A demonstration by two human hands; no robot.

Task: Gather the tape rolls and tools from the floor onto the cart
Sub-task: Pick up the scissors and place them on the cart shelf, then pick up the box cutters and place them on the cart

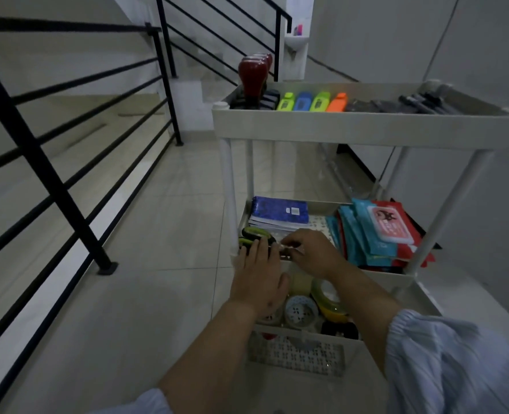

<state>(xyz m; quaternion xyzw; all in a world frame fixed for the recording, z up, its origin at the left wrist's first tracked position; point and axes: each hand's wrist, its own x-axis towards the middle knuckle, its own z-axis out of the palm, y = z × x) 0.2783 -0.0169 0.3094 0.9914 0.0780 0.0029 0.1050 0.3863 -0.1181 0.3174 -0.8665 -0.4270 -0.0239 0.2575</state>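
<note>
A white three-tier cart (366, 127) stands against the wall. Both my hands reach into its middle shelf. My left hand (259, 279) lies flat, fingers straight, on the green-and-black handled tools (254, 234) at the shelf's front left. My right hand (313, 252) has its fingers curled round a small metallic tool (289, 251) beside them; what the tool is I cannot tell. Several tape rolls lie in the bottom shelf under my wrists: a patterned white roll (301, 313), a yellow-green roll (329, 297) and a black roll (340, 328).
The top shelf holds red-handled stamps (251, 76), coloured cutters (313, 101) and dark markers (420, 103). Blue notebooks (280, 212) and teal-and-red packets (378, 231) fill the middle shelf. A black stair railing (53, 180) runs along the left. Tiled floor (157, 249) lies between.
</note>
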